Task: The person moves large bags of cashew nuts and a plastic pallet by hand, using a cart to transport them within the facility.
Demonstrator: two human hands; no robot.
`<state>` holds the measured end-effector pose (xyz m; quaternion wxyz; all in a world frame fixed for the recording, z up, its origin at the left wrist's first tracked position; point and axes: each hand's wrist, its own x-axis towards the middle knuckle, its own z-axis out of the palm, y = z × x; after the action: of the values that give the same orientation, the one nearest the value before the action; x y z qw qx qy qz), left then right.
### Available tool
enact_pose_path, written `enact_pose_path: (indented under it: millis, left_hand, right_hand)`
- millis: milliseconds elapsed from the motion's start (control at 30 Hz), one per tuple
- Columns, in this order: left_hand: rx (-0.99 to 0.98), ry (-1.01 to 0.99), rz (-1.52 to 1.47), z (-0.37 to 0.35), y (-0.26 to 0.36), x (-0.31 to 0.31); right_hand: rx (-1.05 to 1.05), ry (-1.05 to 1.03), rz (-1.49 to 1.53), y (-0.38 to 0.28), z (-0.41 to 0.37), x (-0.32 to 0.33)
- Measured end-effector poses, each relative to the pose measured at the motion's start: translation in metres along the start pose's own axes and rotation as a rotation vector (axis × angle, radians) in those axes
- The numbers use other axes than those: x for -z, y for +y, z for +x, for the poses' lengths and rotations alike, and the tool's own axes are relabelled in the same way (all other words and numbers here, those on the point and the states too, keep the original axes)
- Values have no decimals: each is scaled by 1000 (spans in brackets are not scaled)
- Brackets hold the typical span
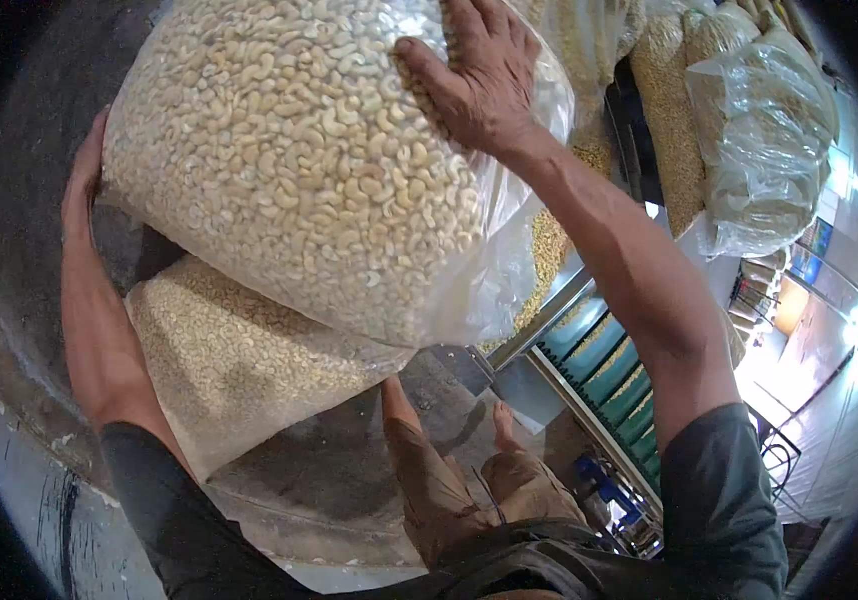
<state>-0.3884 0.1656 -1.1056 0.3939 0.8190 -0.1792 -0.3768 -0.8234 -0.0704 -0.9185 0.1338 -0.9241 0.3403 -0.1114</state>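
A large clear plastic bag full of cashew kernels (299, 170) fills the upper middle of the head view, between my arms. My right hand (479, 85) lies against its upper right side, thumb and fingers spread over the plastic. At the bag's left edge is my left hand (92, 165), whose fingers are mostly hidden behind it. Under the large bag, and partly covered by it, a second bag of cashews (249, 370) with smaller-looking kernels sits on the floor.
More filled plastic bags (764, 140) stand at the upper right. Loose kernels (549, 250) lie beside a machine with green channels (599, 370), right of my legs. Blue machine parts (609, 495) are lower down. A raised concrete edge (39, 430) curves along the left.
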Motion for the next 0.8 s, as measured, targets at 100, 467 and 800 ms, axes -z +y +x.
enact_pose_path:
  millis: [100, 467, 800]
  left_hand:
    - [18, -11, -14, -36, -13, 4]
    - [209, 390, 101, -325, -64, -124]
    - [379, 77, -234, -305, -93, -101]
  right_hand:
    - [11, -14, 1, 10, 4, -8]
    - [547, -97, 9, 65, -24, 13]
    - [290, 83, 72, 47, -72, -10]
